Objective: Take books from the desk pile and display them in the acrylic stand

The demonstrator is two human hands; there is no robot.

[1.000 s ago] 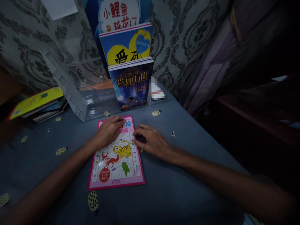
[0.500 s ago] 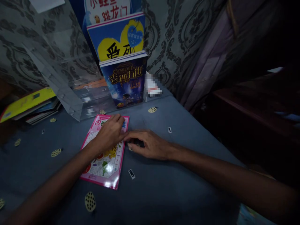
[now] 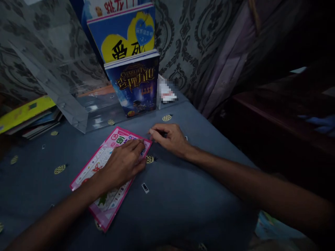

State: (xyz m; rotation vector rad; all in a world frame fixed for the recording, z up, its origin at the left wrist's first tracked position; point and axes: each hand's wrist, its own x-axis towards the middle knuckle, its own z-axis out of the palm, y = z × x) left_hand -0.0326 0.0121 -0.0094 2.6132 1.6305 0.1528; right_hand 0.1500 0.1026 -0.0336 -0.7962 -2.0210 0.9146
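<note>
A thin pink picture book [image 3: 104, 164] with animal drawings lies turned at an angle on the blue tablecloth [image 3: 183, 202]. My left hand [image 3: 125, 162] rests flat on the book's right half, fingers spread toward its top corner. My right hand [image 3: 170, 137] lies on the cloth just right of the book's top corner, fingers curled and pinched near that corner; I cannot make out anything in them. A dark blue book [image 3: 134, 85] stands upright behind, with a blue and yellow book [image 3: 123, 33] behind that.
A clear acrylic stand [image 3: 65, 87] leans at the back left. A stack of flat books with a yellow cover [image 3: 26, 115] lies at far left. Patterned wallpaper and a curtain [image 3: 225, 59] close the back. Dark furniture [image 3: 282, 115] stands on the right.
The pink book has rotated clockwise under my left hand, its bottom swinging left. My right hand moved up and right, off the book's edge. The view tilted downward.
</note>
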